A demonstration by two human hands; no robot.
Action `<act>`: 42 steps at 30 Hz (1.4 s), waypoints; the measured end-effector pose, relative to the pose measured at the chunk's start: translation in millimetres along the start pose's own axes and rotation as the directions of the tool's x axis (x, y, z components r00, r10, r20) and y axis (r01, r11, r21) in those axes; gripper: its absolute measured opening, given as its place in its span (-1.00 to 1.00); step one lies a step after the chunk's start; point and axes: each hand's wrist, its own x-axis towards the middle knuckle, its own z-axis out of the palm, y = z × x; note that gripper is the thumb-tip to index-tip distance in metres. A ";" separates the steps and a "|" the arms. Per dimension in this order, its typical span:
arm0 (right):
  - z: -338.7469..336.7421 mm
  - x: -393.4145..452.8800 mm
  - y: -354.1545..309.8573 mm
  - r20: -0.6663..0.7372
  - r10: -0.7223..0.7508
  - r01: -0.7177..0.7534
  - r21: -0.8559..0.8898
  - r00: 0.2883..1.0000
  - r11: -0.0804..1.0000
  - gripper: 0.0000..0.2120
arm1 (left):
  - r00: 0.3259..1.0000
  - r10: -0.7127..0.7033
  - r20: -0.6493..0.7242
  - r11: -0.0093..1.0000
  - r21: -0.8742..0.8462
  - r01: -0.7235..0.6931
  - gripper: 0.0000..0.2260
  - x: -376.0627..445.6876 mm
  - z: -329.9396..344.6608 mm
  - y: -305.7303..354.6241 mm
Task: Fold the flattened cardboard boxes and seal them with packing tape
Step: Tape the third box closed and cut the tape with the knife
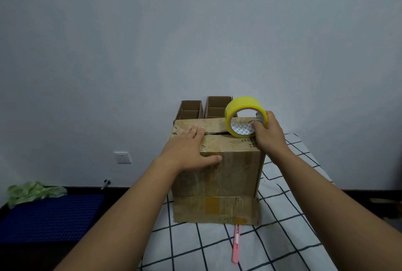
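Box (219, 162) flaps pressed by flat left hand (189, 151); right hand (268, 136) fingers grip tape roll (244, 116) at right edge.

Dim, even indoor lighting with a cool grey cast; shadows soft and faint. Focus acceptable at centre. Wide-angle stretching evident toward 5 and 7 o'clock edges.

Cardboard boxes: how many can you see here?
3: the big box under both hands, and two open boxes behind it by the wall. More may be hidden behind.
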 end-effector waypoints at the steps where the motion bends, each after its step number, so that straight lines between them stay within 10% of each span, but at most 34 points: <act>1: 0.1 -0.2 0.3 -0.002 0.001 -0.001 0.002 1.000 1.000 -0.79 | 1.000 0.004 -0.001 1.000 -0.009 -0.004 -0.07 -0.2 0.3 0.0; 21: -0.6 2.3 -1.3 0.075 -0.034 0.047 -0.185 0.997 0.982 -0.68 | 0.998 0.031 -0.053 0.997 0.077 -0.027 -0.06 3.0 3.8 29.9; 29: -3.4 9.6 0.4 -0.172 0.016 0.003 0.112 0.985 0.994 -0.76 | 0.998 -0.015 -0.063 1.000 0.012 0.016 -0.01 0.8 2.9 29.9; 42: -2.1 6.9 7.9 -0.037 0.045 -0.044 0.025 0.998 0.999 -0.85 | 0.998 0.021 -0.055 0.995 0.098 -0.015 -0.12 10.1 -1.3 38.5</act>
